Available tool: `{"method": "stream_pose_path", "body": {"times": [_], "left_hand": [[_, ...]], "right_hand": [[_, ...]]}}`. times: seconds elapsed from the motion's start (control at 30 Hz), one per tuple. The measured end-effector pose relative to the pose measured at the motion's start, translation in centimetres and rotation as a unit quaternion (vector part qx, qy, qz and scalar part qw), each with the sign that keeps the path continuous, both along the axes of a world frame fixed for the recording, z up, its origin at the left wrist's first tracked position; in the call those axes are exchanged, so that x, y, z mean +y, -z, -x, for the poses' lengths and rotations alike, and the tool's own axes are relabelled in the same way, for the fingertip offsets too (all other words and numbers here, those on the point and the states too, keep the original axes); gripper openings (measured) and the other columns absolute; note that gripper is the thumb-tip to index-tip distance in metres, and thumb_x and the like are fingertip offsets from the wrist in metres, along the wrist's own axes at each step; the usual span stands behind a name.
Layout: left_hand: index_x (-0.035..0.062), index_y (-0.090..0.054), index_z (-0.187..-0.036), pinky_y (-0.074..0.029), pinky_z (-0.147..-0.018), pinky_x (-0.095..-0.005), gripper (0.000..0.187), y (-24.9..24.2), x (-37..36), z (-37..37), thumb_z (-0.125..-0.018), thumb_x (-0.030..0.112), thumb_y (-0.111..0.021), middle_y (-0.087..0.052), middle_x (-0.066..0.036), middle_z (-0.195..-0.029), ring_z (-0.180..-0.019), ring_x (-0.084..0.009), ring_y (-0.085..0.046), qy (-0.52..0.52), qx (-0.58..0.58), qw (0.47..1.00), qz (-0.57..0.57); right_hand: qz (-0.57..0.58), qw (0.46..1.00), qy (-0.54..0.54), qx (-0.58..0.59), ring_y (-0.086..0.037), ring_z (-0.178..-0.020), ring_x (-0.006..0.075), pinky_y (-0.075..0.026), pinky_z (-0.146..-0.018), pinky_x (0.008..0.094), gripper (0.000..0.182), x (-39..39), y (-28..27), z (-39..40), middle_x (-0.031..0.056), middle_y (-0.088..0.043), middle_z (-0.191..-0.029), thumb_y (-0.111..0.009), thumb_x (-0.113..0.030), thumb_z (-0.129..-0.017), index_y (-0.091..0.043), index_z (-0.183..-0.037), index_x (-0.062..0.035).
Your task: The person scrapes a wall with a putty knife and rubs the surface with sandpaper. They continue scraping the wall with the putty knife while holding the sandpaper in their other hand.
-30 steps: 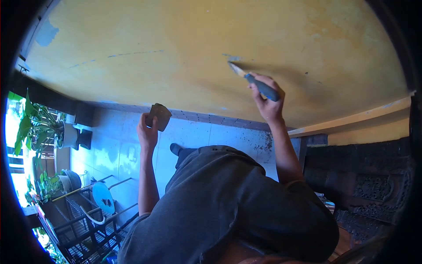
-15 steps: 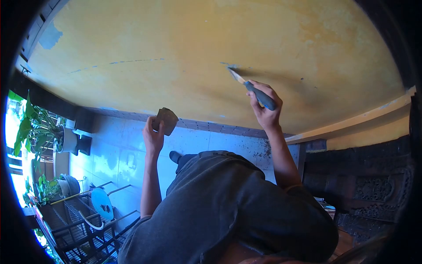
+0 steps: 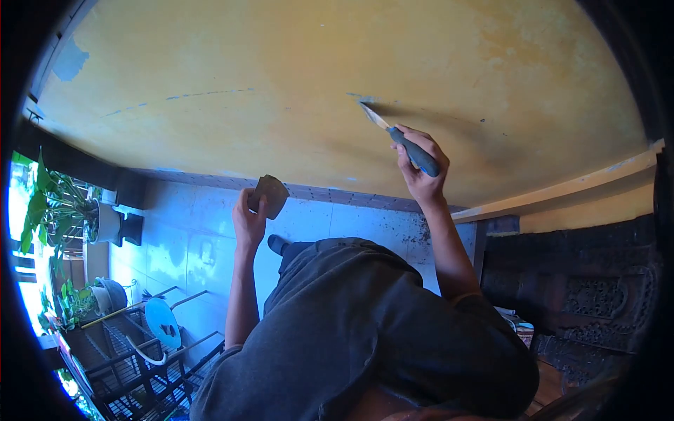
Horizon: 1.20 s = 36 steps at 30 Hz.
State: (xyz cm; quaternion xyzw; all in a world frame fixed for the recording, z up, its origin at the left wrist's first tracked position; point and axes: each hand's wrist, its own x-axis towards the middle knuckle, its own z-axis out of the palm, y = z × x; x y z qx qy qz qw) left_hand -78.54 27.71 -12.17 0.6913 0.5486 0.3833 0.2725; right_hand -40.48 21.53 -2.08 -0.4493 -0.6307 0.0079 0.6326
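Observation:
My right hand (image 3: 423,165) is wrapped round the dark handle of a pointed scraper (image 3: 414,149). The blade's tip is at a short grey-blue mark (image 3: 361,96) on the yellow wall (image 3: 302,42); whether it touches cannot be told. My left hand (image 3: 248,219) grips a dark, flat, roughly square piece (image 3: 269,196) between thumb and fingers, lower and to the left, in front of the wall's base. A longer broken grey-blue line (image 3: 210,92) runs across the wall to the left of the blade.
Potted plants (image 3: 109,223) stand at the left. Below them is a black metal rack (image 3: 133,365) with a light-blue round item (image 3: 163,323). Dark debris lies on the tiled floor (image 3: 316,219) near the wall. Carved dark wood (image 3: 597,298) is at the right.
The scraper's tip has shifted slightly up and left relative to the wall mark. The dark piece in my left hand is turned a little. The view has shifted slightly.

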Motion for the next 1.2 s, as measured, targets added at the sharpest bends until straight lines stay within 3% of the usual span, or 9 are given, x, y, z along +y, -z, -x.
{"method": "stream_pose_path", "body": {"times": [0.3,0.4,0.5,0.6,0.7,1.2], "left_hand": [[-0.0008,-0.065,-0.106,-0.055,-0.076,-0.0406,0.017,0.2,-0.1,-0.2,-0.097,0.013,-0.070,-0.073,-0.020,-0.089,-0.081,-0.0310,-0.073,0.003,0.006,1.000,-0.008],[-0.0024,-0.064,-0.107,-0.054,-0.072,-0.0377,0.020,0.2,0.0,-0.2,-0.096,0.013,-0.070,-0.072,-0.017,-0.088,-0.079,-0.0239,-0.070,0.022,0.007,1.000,-0.006],[-0.0027,-0.064,-0.107,-0.055,-0.073,-0.0376,0.020,0.0,-0.3,0.1,-0.096,0.013,-0.070,-0.073,-0.018,-0.090,-0.080,-0.0237,-0.070,0.010,-0.001,1.000,0.001],[-0.0015,-0.065,-0.105,-0.056,-0.076,-0.0411,0.017,-0.1,-0.8,0.0,-0.096,0.011,-0.071,-0.072,-0.020,-0.089,-0.082,-0.0319,-0.073,-0.001,0.013,1.000,0.010],[-0.0017,-0.065,-0.105,-0.055,-0.075,-0.0411,0.017,0.5,-0.9,0.4,-0.096,0.011,-0.071,-0.072,-0.019,-0.088,-0.081,-0.0318,-0.073,0.018,0.004,1.000,0.006],[-0.0025,-0.064,-0.108,-0.055,-0.077,-0.0376,0.021,-0.1,-1.5,1.3,-0.096,0.014,-0.070,-0.072,-0.016,-0.089,-0.080,-0.0246,-0.070,0.012,0.040,0.998,0.040]], "right_hand": [[0.013,1.000,-0.008,0.000,-0.077,-0.103,0.0296,-0.063,-0.087,0.0372,0.031,0.2,0.7,-0.1,0.0240,-0.074,-0.118,-0.076,0.007,-0.091,-0.064,-0.119,0.0007],[0.015,1.000,-0.008,-0.012,-0.077,-0.104,0.0299,-0.063,-0.087,0.0376,0.032,0.4,0.5,0.6,0.0240,-0.074,-0.119,-0.076,0.007,-0.091,-0.064,-0.120,0.0004],[-0.014,1.000,0.009,0.001,-0.077,-0.104,0.0301,-0.063,-0.087,0.0378,0.033,0.2,0.2,0.7,0.0240,-0.075,-0.119,-0.077,0.007,-0.090,-0.064,-0.120,0.0002],[0.001,1.000,-0.001,0.006,-0.077,-0.104,0.0296,-0.064,-0.087,0.0376,0.033,0.3,0.9,0.9,0.0241,-0.074,-0.119,-0.076,0.008,-0.091,-0.063,-0.120,0.0001],[-0.008,1.000,0.000,-0.007,-0.077,-0.103,0.0292,-0.064,-0.087,0.0373,0.033,0.6,0.8,1.3,0.0249,-0.074,-0.120,-0.075,0.009,-0.091,-0.062,-0.121,0.0004],[-0.048,0.998,0.016,0.038,-0.078,-0.095,0.0277,-0.065,-0.082,0.0364,0.030,0.1,1.7,1.4,0.0278,-0.071,-0.124,-0.069,0.007,-0.097,-0.058,-0.124,0.0032]]}}
